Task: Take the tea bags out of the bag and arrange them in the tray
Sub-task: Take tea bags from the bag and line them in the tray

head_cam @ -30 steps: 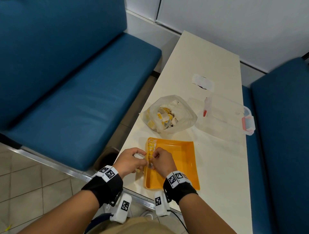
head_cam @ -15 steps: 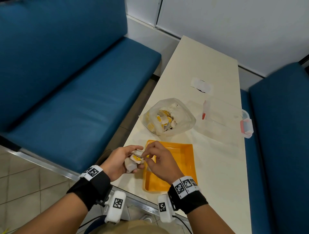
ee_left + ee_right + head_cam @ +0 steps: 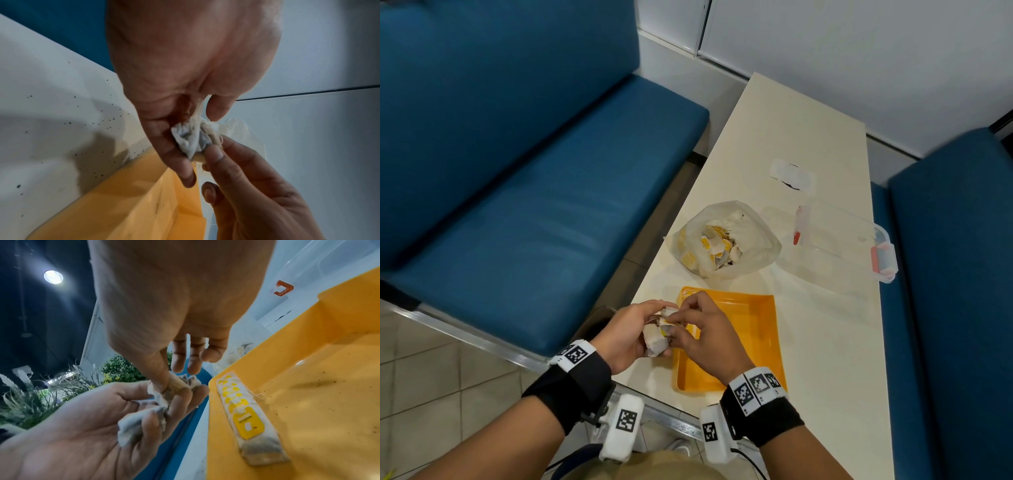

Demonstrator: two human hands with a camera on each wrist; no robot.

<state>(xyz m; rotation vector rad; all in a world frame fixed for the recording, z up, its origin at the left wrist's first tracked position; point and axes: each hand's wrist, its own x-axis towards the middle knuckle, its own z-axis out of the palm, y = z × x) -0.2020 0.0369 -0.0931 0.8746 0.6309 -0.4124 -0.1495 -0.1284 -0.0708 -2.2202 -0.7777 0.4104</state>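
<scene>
My left hand (image 3: 635,329) cups a small clump of white tea bags (image 3: 657,334) just off the left rim of the orange tray (image 3: 753,329). My right hand (image 3: 700,329) pinches the top bag of that clump (image 3: 176,383) with thumb and forefinger; its other fingers are spread. In the left wrist view the crumpled tea bags (image 3: 191,139) sit between both hands' fingertips. A row of tea bags with yellow tags (image 3: 246,415) lies along the tray's left wall (image 3: 218,443). The clear plastic bag (image 3: 724,240) with several more tea bags stands open beyond the tray.
A clear lidded box with red clips (image 3: 842,240) sits right of the plastic bag, and a small white packet (image 3: 792,174) lies farther back. The narrow cream table (image 3: 825,342) runs between two blue benches (image 3: 534,205). My hands are at its near left edge.
Both hands lifted from the tray's left edge and drew slightly left. The right hand moved from laying a bag in the tray to pinching one from the clump in the left hand.
</scene>
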